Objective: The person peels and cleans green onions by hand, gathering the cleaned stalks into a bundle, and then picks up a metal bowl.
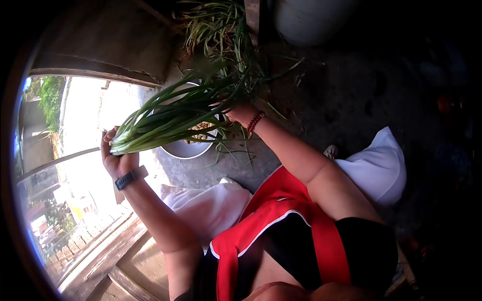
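A large bunch of green onions (173, 123) stretches between my two hands in the head view, pale bulb ends to the left and dark green tops to the right. My left hand (118, 155), with a dark watch on the wrist, is closed around the pale ends. My right hand (240, 111), wearing a red bead bracelet (255, 121), grips among the green tops; leaves partly hide its fingers. Below the bunch stands a round metal basin (187, 149) with light brown pieces (202, 131) inside, too covered to name.
More green onions (216, 30) lie in a heap on the floor at the back. A whitish bucket-like container (311, 20) stands at the top right. Bright daylight enters on the left past a wooden frame (95, 261). Loose leaf scraps dot the dark floor (341, 100).
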A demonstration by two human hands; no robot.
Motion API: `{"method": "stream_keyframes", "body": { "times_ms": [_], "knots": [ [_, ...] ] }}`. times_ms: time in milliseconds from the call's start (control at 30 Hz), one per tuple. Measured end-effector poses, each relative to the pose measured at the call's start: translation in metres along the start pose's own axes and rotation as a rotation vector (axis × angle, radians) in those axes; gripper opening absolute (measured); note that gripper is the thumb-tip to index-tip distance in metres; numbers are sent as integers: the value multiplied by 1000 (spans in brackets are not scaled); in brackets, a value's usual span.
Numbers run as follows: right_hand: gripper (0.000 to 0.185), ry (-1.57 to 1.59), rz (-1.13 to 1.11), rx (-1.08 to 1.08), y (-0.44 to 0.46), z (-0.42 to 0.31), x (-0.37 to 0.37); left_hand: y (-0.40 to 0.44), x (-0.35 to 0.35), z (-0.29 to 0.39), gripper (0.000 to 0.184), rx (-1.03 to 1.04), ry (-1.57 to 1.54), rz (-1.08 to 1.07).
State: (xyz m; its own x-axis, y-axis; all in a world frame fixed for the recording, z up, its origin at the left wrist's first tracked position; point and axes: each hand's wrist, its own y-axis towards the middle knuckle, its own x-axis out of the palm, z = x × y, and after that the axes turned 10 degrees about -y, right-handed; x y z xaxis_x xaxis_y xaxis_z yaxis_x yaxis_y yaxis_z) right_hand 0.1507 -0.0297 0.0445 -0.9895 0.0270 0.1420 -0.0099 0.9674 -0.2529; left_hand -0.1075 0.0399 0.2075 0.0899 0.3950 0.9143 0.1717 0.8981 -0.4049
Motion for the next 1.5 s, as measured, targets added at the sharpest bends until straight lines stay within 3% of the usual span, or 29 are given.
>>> {"method": "stream_keyframes", "body": {
  "times_ms": [67, 100, 133, 167, 233, 333, 367, 467, 567, 600, 700, 800, 833, 967, 1100, 1200, 1333, 1400, 1467, 1500],
  "knots": [
    [26, 293, -98, -277, 13, 23, -7, 1, -3, 5, 18, -91, 18, -103],
    [25, 485, -241, -254, 6, 18, -17, -3, 1, -4, 15, -215, 32, -197],
    [26, 474, -293, -261, 15, 38, -29, -5, 2, -7, 8, -315, 59, -284],
    [27, 463, -346, -267, 34, 76, -44, -8, 3, -11, 13, -353, 110, -338],
    [26, 486, -269, -416, 5, 37, -46, -8, 0, -10, 31, -378, 208, -455],
    [24, 175, -276, -153, 11, 36, -77, -5, -5, -9, 31, -425, 381, -652],
    [20, -229, -87, -119, -8, -5, -77, -1, -8, -6, 34, -437, 413, -697],
    [17, 400, -126, -187, 5, 30, -86, 3, -11, -17, 32, -466, 445, -766],
    [17, 561, -65, -140, -1, 23, -85, -3, -13, -33, 24, -274, 480, -608],
    [18, 661, -135, -123, 0, 19, -85, -2, -14, -36, 21, -248, 449, -581],
    [28, 927, -307, -38, -6, -9, -78, 8, -19, -33, 36, -384, 469, -795],
    [25, 1153, -585, -322, -13, -25, -61, 9, -12, -44, 46, -503, 530, -1030],
    [21, 1177, -657, -275, -13, -29, -60, 8, -13, -44, 53, -543, 521, -1040],
    [18, 702, -613, 41, -35, -56, -42, 7, -12, -48, 55, -694, 502, -1097],
    [12, 103, -750, -61, -29, -51, -33, 2, -15, -48, 50, -681, 554, -1045],
    [9, -218, -707, -289, -33, -64, -22, 2, -19, -51, 47, -660, 578, -1035],
    [10, -703, -559, -853, -27, -72, -22, 0, -21, -48, 43, -605, 673, -973],
    [13, -580, -493, -640, -30, -66, -17, -2, -19, -45, 41, -563, 744, -945],
    [15, -729, -310, -713, -35, -71, -10, -3, -20, -44, 41, -521, 773, -918],
    [16, -935, -150, -887, -41, -84, -6, -4, -21, -45, 41, -496, 802, -896]
  ]
}}
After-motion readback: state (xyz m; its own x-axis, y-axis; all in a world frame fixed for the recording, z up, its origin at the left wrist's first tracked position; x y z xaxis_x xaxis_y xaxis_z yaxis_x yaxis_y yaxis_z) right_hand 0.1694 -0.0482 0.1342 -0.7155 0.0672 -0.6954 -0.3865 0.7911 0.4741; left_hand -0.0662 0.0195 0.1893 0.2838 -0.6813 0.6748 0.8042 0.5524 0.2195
